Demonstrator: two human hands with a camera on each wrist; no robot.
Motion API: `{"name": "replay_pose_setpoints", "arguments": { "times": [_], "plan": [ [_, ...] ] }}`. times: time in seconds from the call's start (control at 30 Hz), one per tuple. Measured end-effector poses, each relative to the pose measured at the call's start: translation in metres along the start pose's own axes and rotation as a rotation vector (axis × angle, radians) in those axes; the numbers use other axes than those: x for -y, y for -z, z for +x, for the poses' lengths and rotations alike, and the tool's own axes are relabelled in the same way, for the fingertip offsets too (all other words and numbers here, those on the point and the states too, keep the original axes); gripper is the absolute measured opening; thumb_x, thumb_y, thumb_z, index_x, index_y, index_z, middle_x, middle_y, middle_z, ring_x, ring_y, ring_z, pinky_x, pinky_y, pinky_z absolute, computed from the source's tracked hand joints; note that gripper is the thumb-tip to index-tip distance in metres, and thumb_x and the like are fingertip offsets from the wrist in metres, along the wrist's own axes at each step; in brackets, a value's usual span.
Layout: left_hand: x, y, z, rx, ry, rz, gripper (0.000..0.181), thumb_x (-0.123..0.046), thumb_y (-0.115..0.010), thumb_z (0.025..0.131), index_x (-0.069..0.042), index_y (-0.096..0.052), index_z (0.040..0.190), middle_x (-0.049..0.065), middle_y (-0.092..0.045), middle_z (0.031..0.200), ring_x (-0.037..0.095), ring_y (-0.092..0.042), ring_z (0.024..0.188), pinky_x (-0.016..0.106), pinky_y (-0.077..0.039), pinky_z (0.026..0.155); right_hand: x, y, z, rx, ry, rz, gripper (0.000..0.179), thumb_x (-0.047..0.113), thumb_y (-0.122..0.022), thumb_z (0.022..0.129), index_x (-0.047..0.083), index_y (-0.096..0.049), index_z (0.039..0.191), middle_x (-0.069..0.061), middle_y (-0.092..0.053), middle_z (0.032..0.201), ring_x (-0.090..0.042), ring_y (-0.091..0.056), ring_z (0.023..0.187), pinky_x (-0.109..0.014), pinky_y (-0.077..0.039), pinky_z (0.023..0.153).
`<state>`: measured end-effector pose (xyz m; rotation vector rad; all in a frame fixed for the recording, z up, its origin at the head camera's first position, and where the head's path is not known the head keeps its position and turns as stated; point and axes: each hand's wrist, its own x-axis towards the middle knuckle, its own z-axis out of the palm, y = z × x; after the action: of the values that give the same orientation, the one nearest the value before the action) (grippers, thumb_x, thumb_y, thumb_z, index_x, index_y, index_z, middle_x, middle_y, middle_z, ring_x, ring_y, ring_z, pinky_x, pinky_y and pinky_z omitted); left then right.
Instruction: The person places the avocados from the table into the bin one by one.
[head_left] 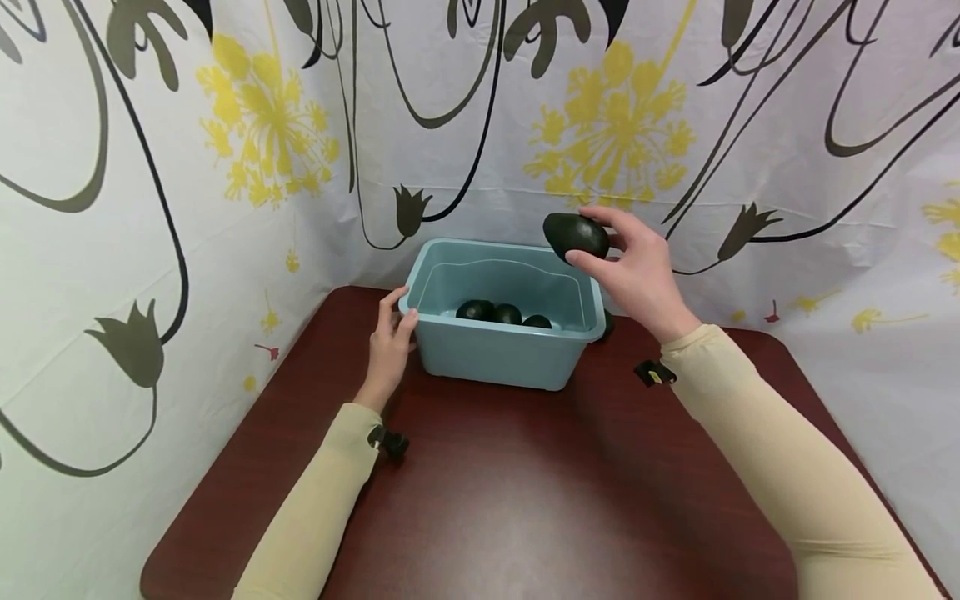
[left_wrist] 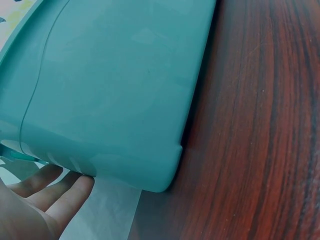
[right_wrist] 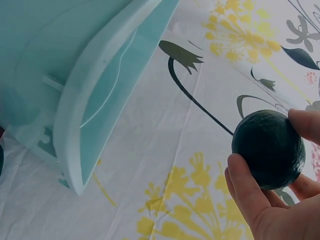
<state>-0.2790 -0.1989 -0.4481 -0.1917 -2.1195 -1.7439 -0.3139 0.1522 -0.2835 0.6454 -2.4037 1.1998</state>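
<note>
My right hand (head_left: 637, 271) pinches a dark green avocado (head_left: 576, 237) between thumb and fingers, raised above the right end of a light blue plastic bin (head_left: 495, 354). The right wrist view shows this avocado (right_wrist: 268, 149) end-on, apart from the bin's rim (right_wrist: 70, 115). At the bin's left end, my left hand (head_left: 386, 350) holds the rim by the front corner. Its fingers (left_wrist: 70, 197) lie against the bin's end wall in the left wrist view. Several avocados (head_left: 507, 314) rest on the bin floor, partly hidden by the front wall.
The bin stands toward the back of a dark red wood-grain table (head_left: 480, 492). Another dark rounded object (head_left: 608, 325) sits just beyond its right end, mostly hidden. A white cloth (head_left: 465, 142) with flower prints hangs behind and along both sides of the table.
</note>
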Motion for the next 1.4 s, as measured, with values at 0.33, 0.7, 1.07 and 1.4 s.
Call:
{"name": "replay_pose_setpoints", "arguments": {
  "times": [0.33, 0.7, 1.07, 1.4],
  "plan": [
    [0.002, 0.0, 0.001, -0.002, 0.001, -0.001, 0.051, -0.038, -0.052, 0.105, -0.028, -0.038, 0.153, 0.023, -0.053, 0.137, 0.033, -0.056, 0.119, 0.06, -0.051, 0.089, 0.01, -0.002, 0.016, -0.001, 0.036, -0.027, 0.057, 0.041, -0.078, 0.087, 0.038, -0.058, 0.141, 0.01, -0.055, 0.138, -0.017, -0.063, 0.113, -0.037, -0.054, 0.079],
    [0.043, -0.004, 0.013, -0.039, -0.007, 0.04, 0.048, -0.057, -0.05, 0.101, -0.052, -0.037, 0.147, 0.011, -0.057, 0.134, 0.028, -0.058, 0.118, 0.058, -0.053, 0.086, 0.025, -0.002, 0.042, 0.036, 0.051, -0.049, 0.058, 0.046, -0.077, 0.087, 0.04, -0.057, 0.14, 0.008, -0.057, 0.134, -0.018, -0.063, 0.106, -0.038, -0.051, 0.079],
    [0.042, -0.002, 0.016, -0.031, -0.004, 0.015, 0.048, -0.055, -0.052, 0.101, -0.052, -0.037, 0.146, 0.009, -0.057, 0.135, 0.028, -0.057, 0.119, 0.065, -0.049, 0.088, 0.04, -0.015, 0.073, 0.096, 0.062, -0.057, 0.056, 0.043, -0.077, 0.088, 0.035, -0.058, 0.141, 0.007, -0.057, 0.134, -0.02, -0.06, 0.109, -0.038, -0.05, 0.081],
    [0.023, -0.002, 0.011, -0.014, 0.019, 0.005, 0.051, -0.041, -0.052, 0.105, -0.033, -0.037, 0.153, 0.017, -0.054, 0.137, 0.032, -0.055, 0.12, 0.064, -0.048, 0.09, 0.044, -0.032, 0.095, 0.182, 0.074, -0.096, 0.056, 0.04, -0.077, 0.089, 0.032, -0.058, 0.14, 0.005, -0.057, 0.133, -0.019, -0.06, 0.11, -0.037, -0.049, 0.087]
  ]
}}
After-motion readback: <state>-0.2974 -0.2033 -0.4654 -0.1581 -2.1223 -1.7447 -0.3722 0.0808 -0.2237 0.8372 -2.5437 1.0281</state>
